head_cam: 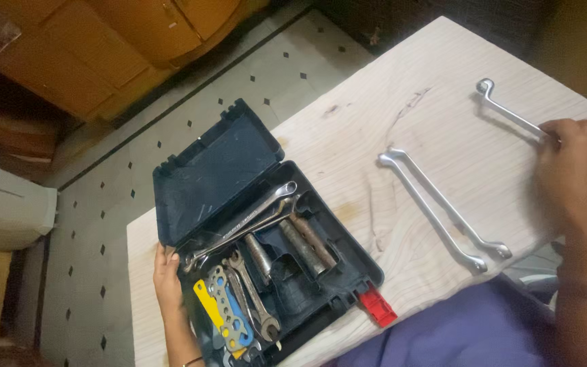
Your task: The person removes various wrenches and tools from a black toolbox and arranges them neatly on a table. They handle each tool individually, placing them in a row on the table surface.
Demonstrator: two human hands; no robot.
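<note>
Ring spanner (507, 112), steel, lying near the desk's (348, 146) far right corner: the right hand (575, 173) is covering and gripping its near end, and the tool is judged stiff, fairly heavy, smooth, best held mid-shank. The left hand (166, 278) is resting flat against the open tool case's (236, 180) left edge, holding nothing; two more spanners (443, 211) are lying between.

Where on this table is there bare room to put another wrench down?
Bare tabletop lies between the open tool case and the pair of ring spanners, and again between that pair and the spanner under the right hand. The case is crowded; the left hand rests at its edge.
</note>
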